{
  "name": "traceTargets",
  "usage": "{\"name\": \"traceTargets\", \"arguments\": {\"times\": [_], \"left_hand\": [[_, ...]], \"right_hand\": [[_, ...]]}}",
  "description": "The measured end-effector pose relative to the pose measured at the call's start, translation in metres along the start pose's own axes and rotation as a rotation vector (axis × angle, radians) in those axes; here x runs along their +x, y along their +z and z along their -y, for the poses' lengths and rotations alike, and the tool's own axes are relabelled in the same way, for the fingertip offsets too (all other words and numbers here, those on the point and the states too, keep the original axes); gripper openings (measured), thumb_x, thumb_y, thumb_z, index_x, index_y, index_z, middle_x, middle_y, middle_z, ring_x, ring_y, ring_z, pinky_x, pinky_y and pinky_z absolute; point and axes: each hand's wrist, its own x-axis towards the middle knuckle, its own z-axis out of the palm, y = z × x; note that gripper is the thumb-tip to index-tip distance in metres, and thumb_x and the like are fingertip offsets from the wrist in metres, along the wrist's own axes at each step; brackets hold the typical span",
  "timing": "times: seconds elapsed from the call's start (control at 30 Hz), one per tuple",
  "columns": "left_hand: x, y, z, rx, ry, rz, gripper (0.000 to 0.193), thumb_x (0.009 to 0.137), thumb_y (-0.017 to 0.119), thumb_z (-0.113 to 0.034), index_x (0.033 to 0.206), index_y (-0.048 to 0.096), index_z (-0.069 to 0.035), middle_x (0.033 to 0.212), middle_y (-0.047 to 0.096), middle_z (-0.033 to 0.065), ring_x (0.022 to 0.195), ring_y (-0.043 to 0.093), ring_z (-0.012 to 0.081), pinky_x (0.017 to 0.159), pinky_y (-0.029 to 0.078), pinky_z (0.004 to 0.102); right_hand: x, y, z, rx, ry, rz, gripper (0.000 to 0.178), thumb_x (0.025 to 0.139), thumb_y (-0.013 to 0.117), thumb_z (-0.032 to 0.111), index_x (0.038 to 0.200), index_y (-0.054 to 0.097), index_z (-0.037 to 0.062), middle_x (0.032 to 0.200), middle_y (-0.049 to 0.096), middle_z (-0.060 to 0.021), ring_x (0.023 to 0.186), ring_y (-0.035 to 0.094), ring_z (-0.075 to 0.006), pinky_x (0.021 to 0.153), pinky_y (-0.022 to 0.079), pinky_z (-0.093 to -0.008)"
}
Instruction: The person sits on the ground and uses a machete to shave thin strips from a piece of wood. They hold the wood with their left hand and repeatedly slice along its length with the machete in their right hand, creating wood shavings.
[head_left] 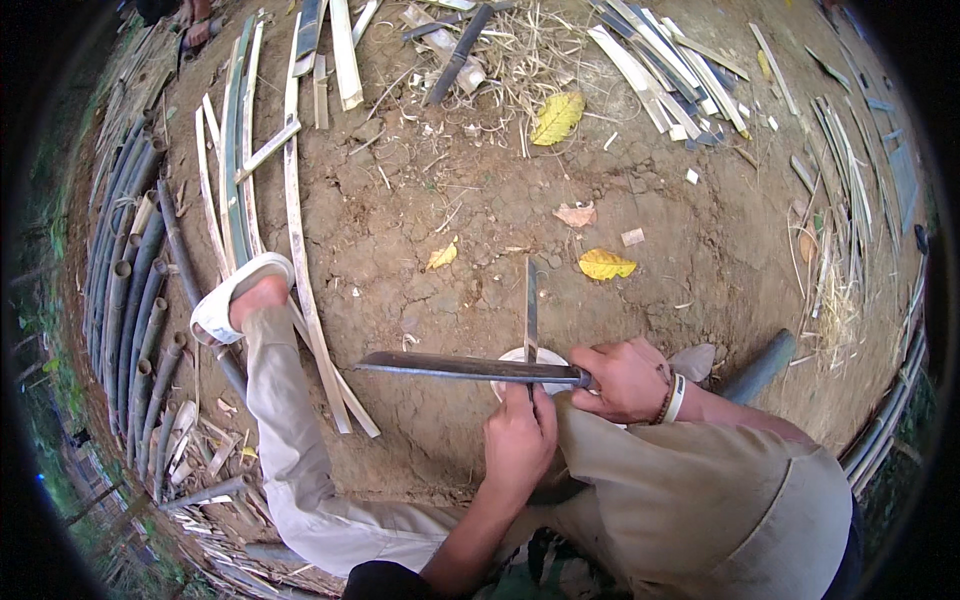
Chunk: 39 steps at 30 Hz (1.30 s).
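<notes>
My right hand [625,380] is wrapped round the handle of a long machete [450,366], whose dark blade points left in front of my knees. A narrow bamboo strip [531,305] passes across the blade and stretches away over the ground. Closed just below the blade, my left hand [520,435] grips the near end of this strip. Whether the edge bites into the strip cannot be made out. Behind the blade is a white, sandal-like shape [512,356], partly hidden. My left foot wears a white sandal [245,290], set out to the left.
Long split bamboo strips [295,190] lie beyond my left foot. Dark bamboo poles [125,290] are piled at far left. More split pieces [665,65] and shavings [535,45] lie ahead. A thick pole [760,367] is by my right knee. Another person's hand [197,35] shows at upper left.
</notes>
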Motion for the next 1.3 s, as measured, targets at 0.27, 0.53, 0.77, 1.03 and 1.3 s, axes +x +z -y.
{"name": "traceTargets", "arguments": {"times": [0.27,0.53,0.77,1.03,1.3], "left_hand": [[0.003,-0.004,0.007,0.008,0.056,-0.001,0.011,0.094,0.056,-0.007,0.097,0.06,0.003,0.077,0.068,0.0219,0.067,0.069,0.0388,0.058,0.053,0.0475],[0.01,-0.002,0.005,-0.053,0.154,-0.024,0.013,0.094,0.057,-0.011,0.094,0.053,0.002,0.069,0.062,0.0265,0.059,0.065,0.0428,0.05,0.052,0.051],[0.01,-0.002,0.006,-0.063,0.149,-0.041,0.013,0.093,0.059,-0.01,0.094,0.054,0.001,0.066,0.061,0.0244,0.058,0.065,0.0415,0.05,0.052,0.0501],[0.012,-0.002,0.009,-0.083,0.14,-0.036,0.011,0.093,0.059,-0.009,0.096,0.056,0.001,0.066,0.062,0.0237,0.058,0.066,0.0398,0.05,0.053,0.0486],[0.017,-0.003,0.004,-0.097,0.153,-0.037,0.011,0.093,0.058,-0.009,0.095,0.058,0.002,0.074,0.067,0.0222,0.06,0.068,0.0373,0.051,0.053,0.046]], "right_hand": [[0.006,0.008,0.005,-0.011,0.031,-0.017,0.029,0.082,0.063,0.038,0.091,0.059,0.0107,0.07,0.066,-0.0176,0.067,0.067,-0.0392,0.06,0.053,-0.0507],[0.015,0.001,-0.002,-0.007,0.032,-0.078,0.025,0.078,0.065,0.033,0.085,0.059,0.0099,0.063,0.062,-0.0169,0.062,0.065,-0.0391,0.057,0.051,-0.0499],[0.016,0.005,-0.002,-0.031,0.009,-0.098,0.023,0.078,0.064,0.03,0.087,0.059,0.0098,0.062,0.062,-0.0161,0.061,0.064,-0.0385,0.056,0.051,-0.0501],[0.025,-0.001,-0.021,-0.035,0.092,-0.03,0.025,0.079,0.062,0.031,0.087,0.06,0.0081,0.064,0.062,-0.0191,0.065,0.065,-0.0413,0.061,0.053,-0.0516],[0.04,-0.014,-0.045,-0.132,0.175,0.033,0.028,0.082,0.059,0.033,0.093,0.062,0.0075,0.072,0.066,-0.0215,0.071,0.066,-0.0421,0.068,0.055,-0.0523]]}}
